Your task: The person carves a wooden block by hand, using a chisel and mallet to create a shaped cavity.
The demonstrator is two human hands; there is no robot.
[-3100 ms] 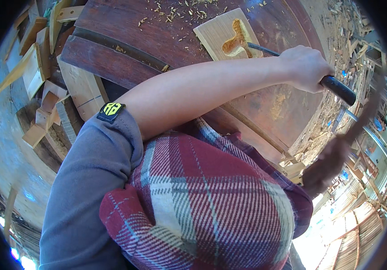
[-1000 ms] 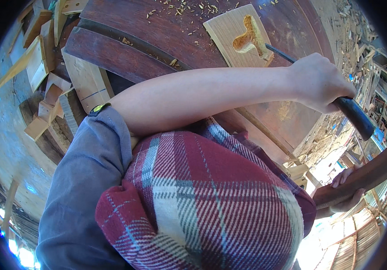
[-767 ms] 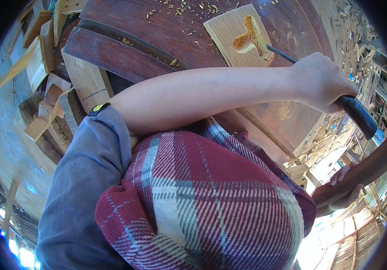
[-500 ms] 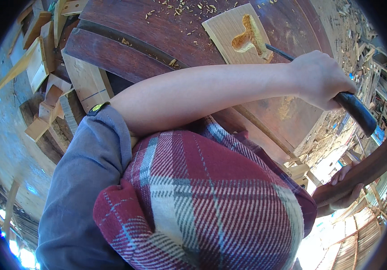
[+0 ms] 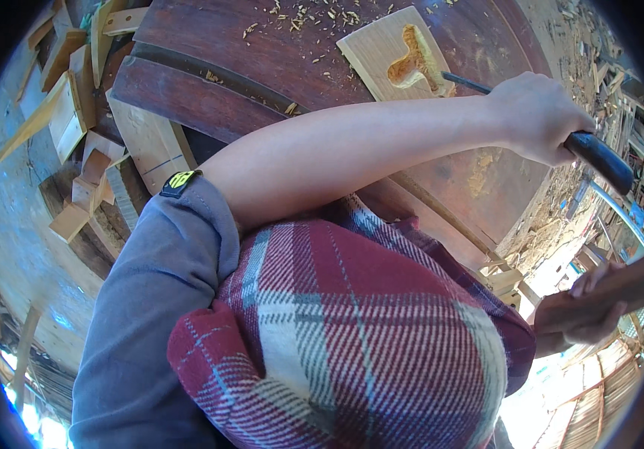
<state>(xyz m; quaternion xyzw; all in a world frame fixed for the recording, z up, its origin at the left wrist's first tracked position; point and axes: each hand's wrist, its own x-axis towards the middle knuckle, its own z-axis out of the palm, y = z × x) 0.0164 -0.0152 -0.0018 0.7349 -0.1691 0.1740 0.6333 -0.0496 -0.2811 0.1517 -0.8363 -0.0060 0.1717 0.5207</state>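
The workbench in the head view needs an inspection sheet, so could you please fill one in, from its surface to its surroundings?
Surface: dark reddish-brown workbench, with a long groove.
Work things: pale board with a curved hollow; the chisel has its metal end at the hollow's right side, contact unclear.
Clutter: wood chips scattered on the workbench and in the groove; offcuts heaped at left.
Hands: left hand grips the chisel; right hand grips a wooden bar.
Cables: cannot tell; a pale blue strip at right is unclear.
Surroundings: wood scraps on the ground at right.
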